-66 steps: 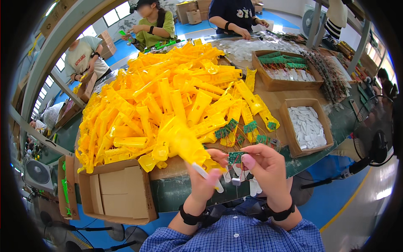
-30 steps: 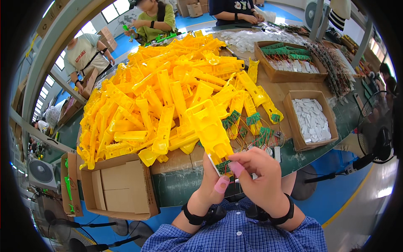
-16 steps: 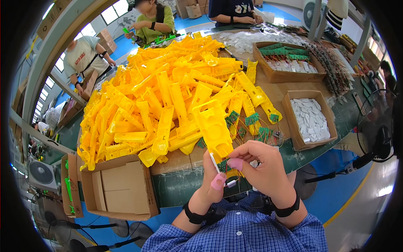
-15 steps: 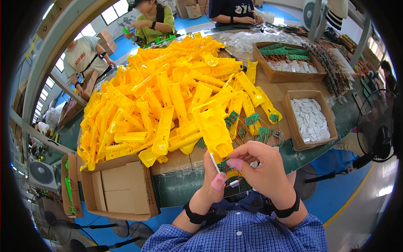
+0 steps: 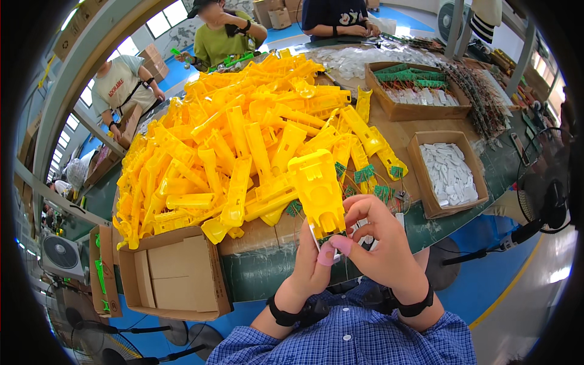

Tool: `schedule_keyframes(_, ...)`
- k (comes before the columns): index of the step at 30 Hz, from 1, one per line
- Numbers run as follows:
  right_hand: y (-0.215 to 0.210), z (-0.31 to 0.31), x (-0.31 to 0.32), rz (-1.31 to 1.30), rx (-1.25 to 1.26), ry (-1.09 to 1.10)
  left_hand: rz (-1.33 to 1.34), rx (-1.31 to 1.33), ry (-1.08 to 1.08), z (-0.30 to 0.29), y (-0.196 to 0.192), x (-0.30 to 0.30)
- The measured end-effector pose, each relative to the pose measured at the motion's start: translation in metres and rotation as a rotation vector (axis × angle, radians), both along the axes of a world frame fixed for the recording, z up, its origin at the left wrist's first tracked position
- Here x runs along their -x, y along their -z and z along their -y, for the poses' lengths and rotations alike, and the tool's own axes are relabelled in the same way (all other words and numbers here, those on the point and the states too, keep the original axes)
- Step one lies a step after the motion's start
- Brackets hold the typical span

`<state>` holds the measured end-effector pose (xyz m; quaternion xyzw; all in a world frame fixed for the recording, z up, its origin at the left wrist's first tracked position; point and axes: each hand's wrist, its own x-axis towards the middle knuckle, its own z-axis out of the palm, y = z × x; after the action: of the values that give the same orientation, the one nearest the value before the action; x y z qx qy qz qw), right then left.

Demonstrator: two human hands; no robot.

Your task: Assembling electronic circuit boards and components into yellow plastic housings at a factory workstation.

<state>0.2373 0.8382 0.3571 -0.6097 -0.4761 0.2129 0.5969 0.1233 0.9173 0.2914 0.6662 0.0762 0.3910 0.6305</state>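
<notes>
My left hand (image 5: 310,264) grips a yellow plastic housing (image 5: 317,185) by its lower end, its hollow side facing up. A white strip (image 5: 314,236) shows along the housing's left edge by my fingers. My right hand (image 5: 380,240) is closed at the lower right of the same housing, curled fingers against its side. Both thumbs wear pink finger covers and meet at the bottom end, where a green circuit board (image 5: 329,236) partly shows. The fingertips hide most of that board. Just beyond lie more circuit boards (image 5: 365,174) with thin wires, on yellow housings.
A large heap of yellow housings (image 5: 213,152) covers the table's middle. An open cardboard box (image 5: 131,267) stands front left. On the right are a box (image 5: 480,182) of white pieces and a box (image 5: 420,111) with green boards. Several people work around the table; fans stand beside it.
The housing has moved slightly right and down. My right thumb has come against my left thumb at its lower end. The wires and white connector below are now hidden. Across the table, a person raises an arm.
</notes>
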Motion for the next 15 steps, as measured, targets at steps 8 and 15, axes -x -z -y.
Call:
schedule_keyframes(8,0.012,-0.008,-0.002,-0.168,-0.005,-0.029,-0.109,-0.14,-0.129,0.002,-0.002,0.006)
schedule_keyframes(15,0.025,-0.006,-0.007,-0.285,-0.053,-0.176,0.053,0.076,-0.045,0.005,-0.008,0.001)
